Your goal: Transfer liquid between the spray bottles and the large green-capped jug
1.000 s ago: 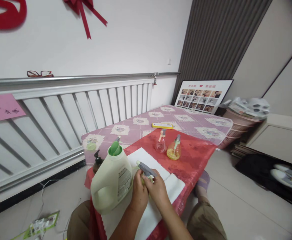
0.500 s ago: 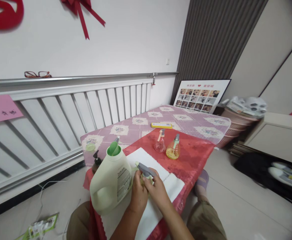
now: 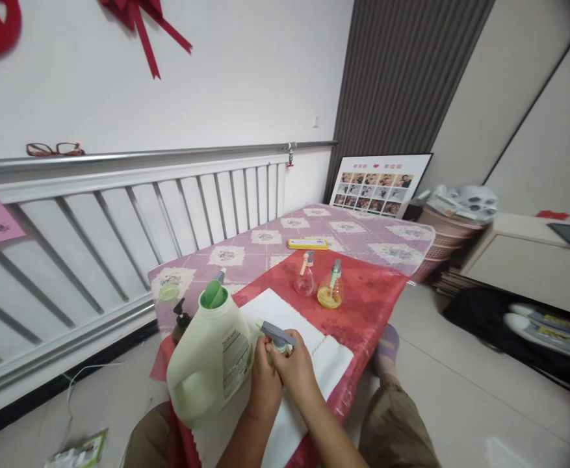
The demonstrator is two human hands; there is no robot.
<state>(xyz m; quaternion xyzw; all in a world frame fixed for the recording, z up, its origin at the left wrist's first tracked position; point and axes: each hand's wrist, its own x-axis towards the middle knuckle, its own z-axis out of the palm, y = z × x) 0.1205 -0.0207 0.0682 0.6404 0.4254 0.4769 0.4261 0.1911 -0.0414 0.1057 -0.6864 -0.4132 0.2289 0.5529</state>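
Observation:
My left hand [image 3: 261, 382] and my right hand [image 3: 292, 372] are both closed around a small spray bottle [image 3: 275, 335] with a grey trigger head, held over a white cloth [image 3: 285, 312] on the red table cover. The bottle's body is hidden behind my fingers. Just left of my hands stands a large pale green detergent jug [image 3: 210, 361] with its cap off and a green spout. Farther back on the red cover stand a pink spray bottle [image 3: 305, 277] and a yellow spray bottle [image 3: 330, 290].
A dark pump bottle [image 3: 180, 318] and a green cap [image 3: 168, 292] sit left of the jug. A yellow flat box [image 3: 307, 244] lies on the pink tablecloth [image 3: 362, 235]. White railing [image 3: 119, 214] runs along the left; a photo board [image 3: 375, 185], baskets [image 3: 448, 227] and a cabinet [image 3: 523, 260] stand to the right.
The view has shifted, so everything sits a little farther left in the picture. My hands stay closed on the small spray bottle, with no clear change in grip.

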